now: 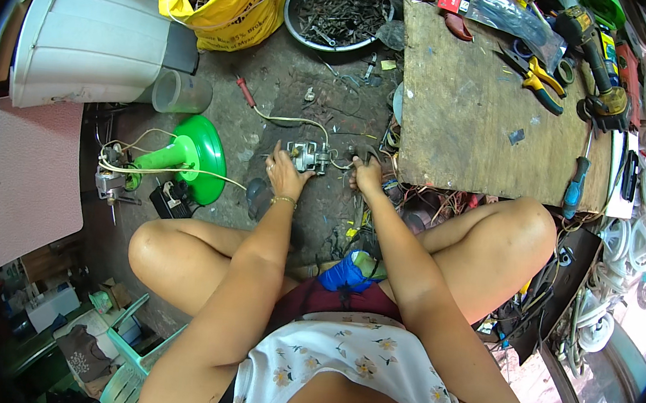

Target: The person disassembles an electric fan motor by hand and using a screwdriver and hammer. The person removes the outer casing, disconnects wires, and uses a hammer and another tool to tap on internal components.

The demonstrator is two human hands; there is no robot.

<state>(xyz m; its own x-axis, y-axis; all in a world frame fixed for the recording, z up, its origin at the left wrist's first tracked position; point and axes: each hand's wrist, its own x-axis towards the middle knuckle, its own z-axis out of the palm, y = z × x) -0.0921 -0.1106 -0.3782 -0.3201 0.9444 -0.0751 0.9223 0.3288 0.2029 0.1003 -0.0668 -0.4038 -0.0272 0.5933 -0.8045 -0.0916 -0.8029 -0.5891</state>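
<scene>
On the floor in front of me sits a small metal electric motor (308,157) with a pale wire (338,164) coming off its right side. My left hand (286,174) grips the motor from its left and near side, thumb along the near edge. Just to the right, my right hand (366,174) is closed in a pinch at the far end of that short wire; a dark part beside its fingers is too unclear to name. A red-handled tool (246,93) on a cream cord lies beyond the motor, to the left.
A green fan base (200,159) with another motor lies at left. Behind are a yellow bag (236,15) and a basin of metal parts (339,10). A low wooden board (472,131) at right bears pliers (540,83), a screwdriver (576,187) and a power drill (590,53).
</scene>
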